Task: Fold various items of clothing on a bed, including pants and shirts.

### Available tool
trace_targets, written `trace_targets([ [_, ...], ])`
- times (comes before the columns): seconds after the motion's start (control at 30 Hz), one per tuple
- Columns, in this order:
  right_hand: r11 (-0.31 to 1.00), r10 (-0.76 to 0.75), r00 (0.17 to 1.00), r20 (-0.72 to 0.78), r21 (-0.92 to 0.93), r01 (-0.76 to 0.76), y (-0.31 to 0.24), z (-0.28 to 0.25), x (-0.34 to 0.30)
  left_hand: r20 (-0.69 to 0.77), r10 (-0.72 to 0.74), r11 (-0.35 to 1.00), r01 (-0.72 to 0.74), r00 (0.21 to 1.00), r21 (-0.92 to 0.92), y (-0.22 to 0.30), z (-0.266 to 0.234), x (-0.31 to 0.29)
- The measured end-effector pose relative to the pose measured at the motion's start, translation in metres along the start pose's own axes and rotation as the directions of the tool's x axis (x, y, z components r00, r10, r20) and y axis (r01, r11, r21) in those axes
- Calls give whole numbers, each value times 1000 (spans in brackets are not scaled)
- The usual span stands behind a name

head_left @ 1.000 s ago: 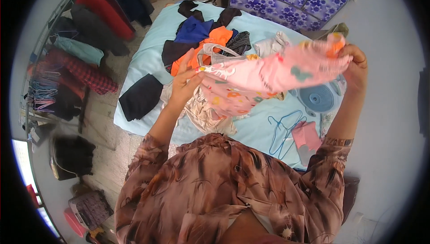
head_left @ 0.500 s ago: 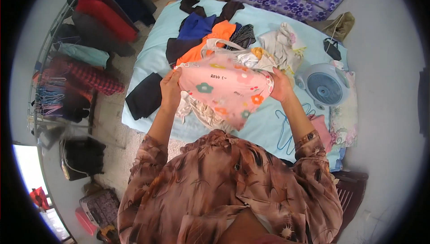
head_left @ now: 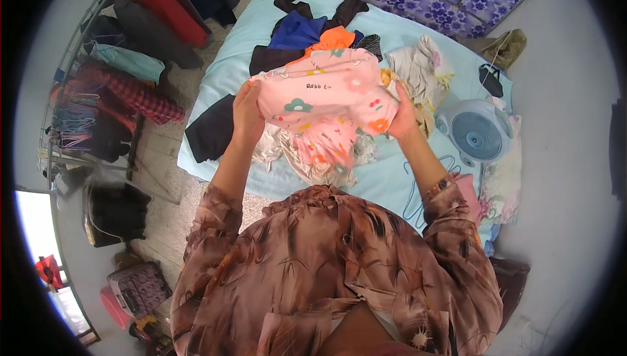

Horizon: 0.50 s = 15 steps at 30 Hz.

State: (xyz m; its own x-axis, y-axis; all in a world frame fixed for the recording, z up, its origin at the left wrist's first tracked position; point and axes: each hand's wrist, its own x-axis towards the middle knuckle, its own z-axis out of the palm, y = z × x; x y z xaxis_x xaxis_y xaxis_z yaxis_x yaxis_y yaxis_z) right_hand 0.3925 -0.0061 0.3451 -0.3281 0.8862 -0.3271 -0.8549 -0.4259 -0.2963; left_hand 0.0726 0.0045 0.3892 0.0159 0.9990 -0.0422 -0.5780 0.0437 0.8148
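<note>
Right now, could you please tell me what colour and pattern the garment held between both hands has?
The soft folded garment is pink with small multicoloured flower prints, seen best in the head view.

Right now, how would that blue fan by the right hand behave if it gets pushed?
The fan likely slides poorly: it sits on the soft bed sheet. It looks rigid plastic, probably light, and might tip, with clothes bunched against it.

- A home bedroom.
- Bed point(head_left: 235, 62) with light-blue sheet at 12 o'clock, strewn with loose clothes point(head_left: 307, 36).
- Garment rack point(head_left: 124, 62) hung with clothes at 10 o'clock.
- Small blue fan point(head_left: 478, 135) at 3 o'clock.
- Bags point(head_left: 117, 212) on the floor at 8 o'clock.
</note>
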Motion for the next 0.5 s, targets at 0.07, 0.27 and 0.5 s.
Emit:
trace_targets([
  [0.07,998,42,998,-49,-53,-44,5,-1,8,-30,-3,1000,3,1000,4,-6,-8,9],
  [0.27,832,-92,983,156,-530,162,-11,32,19,-28,58,998,-58,998,7,1,-20,26],
  [0.5,50,-61,937,345,-936,348,-19,116,-40,57,108,994,-108,993,-9,60,3,4],
])
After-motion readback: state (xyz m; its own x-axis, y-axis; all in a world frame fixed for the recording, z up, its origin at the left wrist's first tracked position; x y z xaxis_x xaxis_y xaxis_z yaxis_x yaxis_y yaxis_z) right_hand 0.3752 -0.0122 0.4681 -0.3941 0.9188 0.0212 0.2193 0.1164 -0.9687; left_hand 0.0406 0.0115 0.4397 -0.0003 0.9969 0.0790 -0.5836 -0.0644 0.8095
